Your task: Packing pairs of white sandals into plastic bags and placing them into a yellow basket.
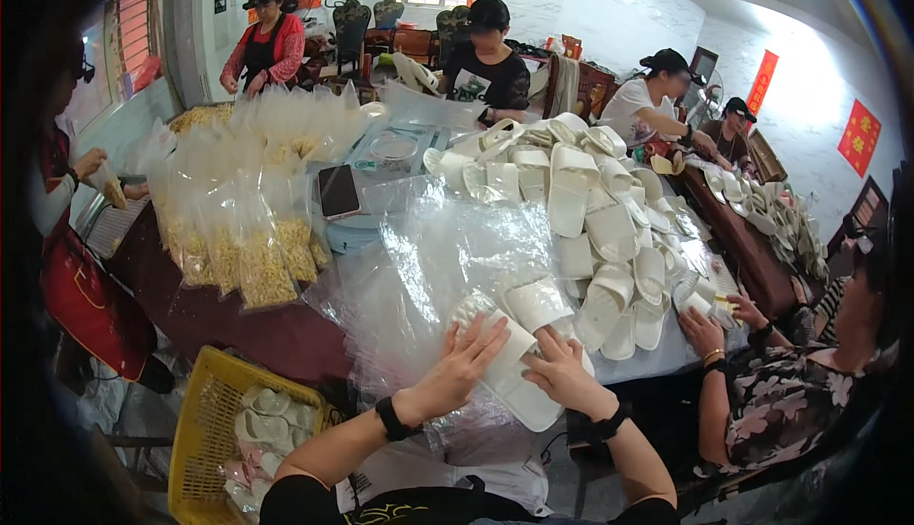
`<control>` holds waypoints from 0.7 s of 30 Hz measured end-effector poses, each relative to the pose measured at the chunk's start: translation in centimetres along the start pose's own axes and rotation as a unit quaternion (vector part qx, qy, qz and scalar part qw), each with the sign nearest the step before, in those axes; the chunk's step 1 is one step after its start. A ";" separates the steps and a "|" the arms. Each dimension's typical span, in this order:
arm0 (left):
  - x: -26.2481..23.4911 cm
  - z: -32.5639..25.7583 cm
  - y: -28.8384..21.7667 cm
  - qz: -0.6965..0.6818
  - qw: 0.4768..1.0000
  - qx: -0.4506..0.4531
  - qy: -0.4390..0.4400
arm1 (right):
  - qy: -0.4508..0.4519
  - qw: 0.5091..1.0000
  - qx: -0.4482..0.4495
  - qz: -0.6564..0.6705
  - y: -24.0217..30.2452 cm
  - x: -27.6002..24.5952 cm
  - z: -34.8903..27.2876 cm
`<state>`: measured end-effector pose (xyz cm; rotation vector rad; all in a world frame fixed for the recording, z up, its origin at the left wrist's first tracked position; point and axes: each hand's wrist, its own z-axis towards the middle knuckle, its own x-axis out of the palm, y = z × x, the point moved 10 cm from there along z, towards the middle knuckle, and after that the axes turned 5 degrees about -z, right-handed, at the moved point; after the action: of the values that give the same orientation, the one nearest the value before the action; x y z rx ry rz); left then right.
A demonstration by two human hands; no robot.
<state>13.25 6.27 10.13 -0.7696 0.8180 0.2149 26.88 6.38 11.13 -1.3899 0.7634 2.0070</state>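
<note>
1. The left hand [464, 358] lies flat, fingers spread wide, on a bagged white slipper [495, 335] at the near table [286, 339] edge.
2. The right hand [562, 373] presses a second white slipper [528, 401], fingers loosely open.
3. One phone [338, 192] lies far left; one yellow basket [205, 430] stands near left.

Both hands, the left grip [464, 361] and the right grip [562, 373], lie flat on a bagged pair of white slippers [519, 358] at the near worktop [286, 335] edge. Ahead, a slack stack of clear plastic bags [428, 249] covers the surface. To the right a tall heap of white slippers [600, 220] blocks the way, with a neighbour's hand [703, 330] just beyond. Leftward, upright bags of yellow pieces [257, 239] wall the worktop; a yellow basket [205, 430] sits below the edge
</note>
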 end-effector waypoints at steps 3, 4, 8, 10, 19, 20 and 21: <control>0.5 0.7 -1.2 0.035 0.999 0.031 0.010 | 0.011 0.999 0.011 -0.038 -0.8 1.7 0.8; 0.5 1.0 -1.8 0.043 0.998 0.045 0.005 | -0.001 0.999 0.031 -0.036 -1.3 1.7 0.9; -0.2 0.9 -2.7 0.042 0.998 0.056 -0.007 | -0.027 0.996 0.065 -0.053 -0.9 0.4 1.9; -0.8 0.6 -3.7 0.031 0.997 0.074 -0.014 | -0.022 0.996 0.066 -0.052 -0.4 0.1 2.3; 1.6 -1.2 -10.3 -0.004 0.981 0.187 0.055 | -0.158 0.979 -0.026 -0.124 1.1 -1.0 3.6; 2.0 -1.6 -10.2 -0.018 0.982 0.178 0.067 | -0.126 0.986 0.025 -0.102 -0.1 0.0 4.9; 1.9 -1.9 -10.3 -0.017 0.981 0.179 0.070 | -0.093 0.989 0.076 -0.080 -1.2 0.8 5.9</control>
<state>18.12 -2.60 13.37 -0.4627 0.9443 -0.0192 23.85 11.61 11.93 -1.1225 0.6834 1.8799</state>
